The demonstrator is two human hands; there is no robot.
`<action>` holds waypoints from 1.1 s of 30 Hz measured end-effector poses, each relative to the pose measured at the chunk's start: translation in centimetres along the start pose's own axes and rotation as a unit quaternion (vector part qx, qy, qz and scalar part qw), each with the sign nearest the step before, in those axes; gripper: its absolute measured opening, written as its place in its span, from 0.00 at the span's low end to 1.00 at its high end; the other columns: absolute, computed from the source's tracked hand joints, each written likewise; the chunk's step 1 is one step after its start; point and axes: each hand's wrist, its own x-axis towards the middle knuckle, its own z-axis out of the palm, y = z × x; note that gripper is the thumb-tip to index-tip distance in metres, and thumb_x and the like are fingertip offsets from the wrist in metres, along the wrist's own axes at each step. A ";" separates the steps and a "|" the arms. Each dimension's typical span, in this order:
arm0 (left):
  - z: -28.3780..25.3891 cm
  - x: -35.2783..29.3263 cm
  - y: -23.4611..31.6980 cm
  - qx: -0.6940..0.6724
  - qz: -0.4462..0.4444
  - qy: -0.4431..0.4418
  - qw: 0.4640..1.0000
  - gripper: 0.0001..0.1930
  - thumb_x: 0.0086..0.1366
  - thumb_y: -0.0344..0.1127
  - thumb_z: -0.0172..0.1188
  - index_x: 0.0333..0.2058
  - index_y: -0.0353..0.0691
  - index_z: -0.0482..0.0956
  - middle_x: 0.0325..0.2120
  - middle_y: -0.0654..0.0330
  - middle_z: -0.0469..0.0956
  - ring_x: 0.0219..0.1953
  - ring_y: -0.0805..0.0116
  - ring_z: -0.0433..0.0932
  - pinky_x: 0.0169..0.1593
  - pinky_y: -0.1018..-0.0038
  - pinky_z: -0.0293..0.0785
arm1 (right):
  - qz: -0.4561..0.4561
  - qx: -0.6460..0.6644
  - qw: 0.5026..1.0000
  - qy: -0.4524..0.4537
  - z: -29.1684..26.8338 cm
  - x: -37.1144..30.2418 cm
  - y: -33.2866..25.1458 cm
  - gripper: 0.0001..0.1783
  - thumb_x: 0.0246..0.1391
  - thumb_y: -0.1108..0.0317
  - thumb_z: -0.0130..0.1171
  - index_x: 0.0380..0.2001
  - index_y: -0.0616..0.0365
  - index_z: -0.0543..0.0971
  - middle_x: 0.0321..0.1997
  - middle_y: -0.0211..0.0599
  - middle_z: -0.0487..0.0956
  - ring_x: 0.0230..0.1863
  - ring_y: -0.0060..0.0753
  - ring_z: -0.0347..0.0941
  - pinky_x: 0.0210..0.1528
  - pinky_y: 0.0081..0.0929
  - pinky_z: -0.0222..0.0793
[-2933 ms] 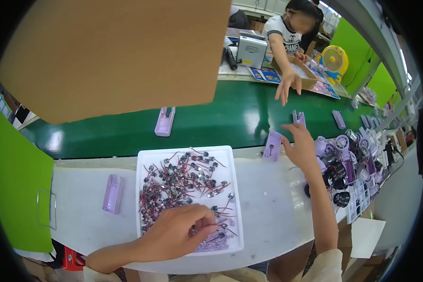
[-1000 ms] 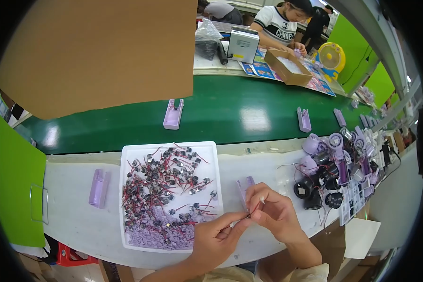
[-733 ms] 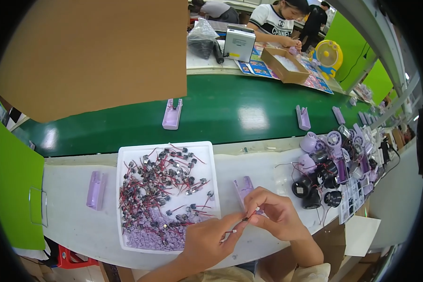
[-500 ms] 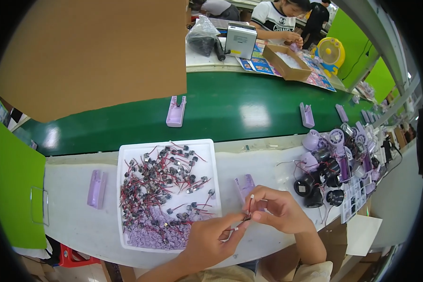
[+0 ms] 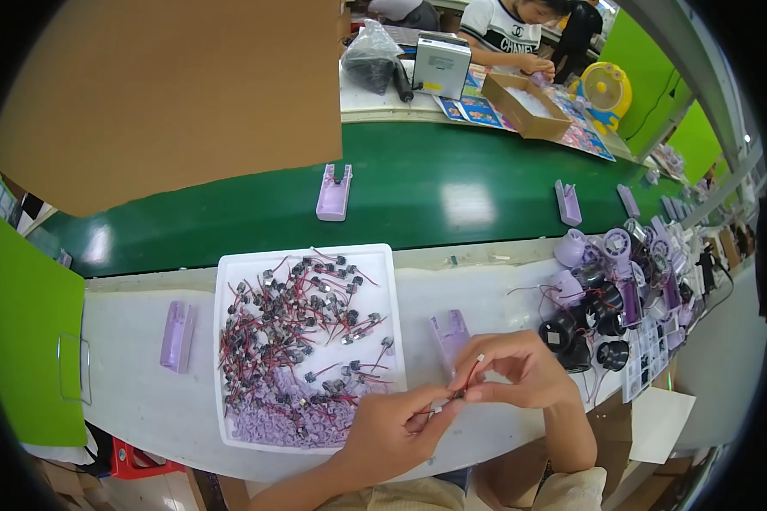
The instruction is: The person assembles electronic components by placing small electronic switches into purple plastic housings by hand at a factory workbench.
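Observation:
Both hands are close together over the near edge of the white table, right of a white tray (image 5: 398, 341). Between thumb and fingertips, my left hand (image 5: 394, 433) pinches a small wired part (image 5: 458, 393) with red and dark leads and white plugs. My right hand (image 5: 524, 375) is closed on the same part from the other side, one white plug sticking up beside its fingers. The fingers hide most of its dark body. Behind my right hand lies a purple plastic housing (image 5: 450, 328), partly covered. The tray holds many dark wired parts (image 5: 294, 311) and small purple plastic pieces (image 5: 290, 423).
Another purple housing (image 5: 177, 338) lies left of the tray. Beyond runs a green conveyor belt (image 5: 256, 209) carrying several housings (image 5: 334, 198). Purple and black fan parts (image 5: 601, 307) are heaped at right. A large cardboard sheet (image 5: 170, 94) blocks the upper left. A co-worker (image 5: 507, 38) sits across the belt.
The housings on the belt have shifted a little to the right. Both hands keep their pinch on the wired part, its upright plug now tilting more to the right. The view has shifted slightly.

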 end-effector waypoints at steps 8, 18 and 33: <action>2.8 1.3 -0.6 0.489 -0.001 0.119 0.864 0.16 0.62 0.49 0.63 0.38 0.42 0.77 0.08 0.63 0.70 0.11 0.68 0.74 0.13 0.69 0.62 | -0.022 -0.418 0.891 0.177 -1.7 1.9 0.3 0.11 0.40 0.82 0.69 0.30 0.57 0.84 0.32 0.36 0.83 0.33 0.32 0.79 0.38 0.24 0.73; 5.1 1.1 -3.0 0.509 0.030 0.111 0.853 0.18 0.62 0.49 0.63 0.41 0.40 0.76 0.09 0.66 0.70 0.10 0.69 0.73 0.11 0.72 0.62 | -0.075 -0.480 0.859 0.164 -2.4 2.5 3.6 0.15 0.36 0.82 0.69 0.30 0.54 0.84 0.38 0.33 0.75 0.40 0.35 0.72 0.35 0.27 0.68; 4.9 1.0 -3.2 0.474 0.037 0.088 0.875 0.15 0.64 0.46 0.62 0.41 0.40 0.77 0.09 0.64 0.71 0.11 0.69 0.73 0.12 0.71 0.64 | -0.077 -0.509 0.840 0.171 -1.8 2.6 4.3 0.13 0.36 0.82 0.68 0.28 0.55 0.83 0.38 0.34 0.74 0.39 0.36 0.72 0.35 0.29 0.68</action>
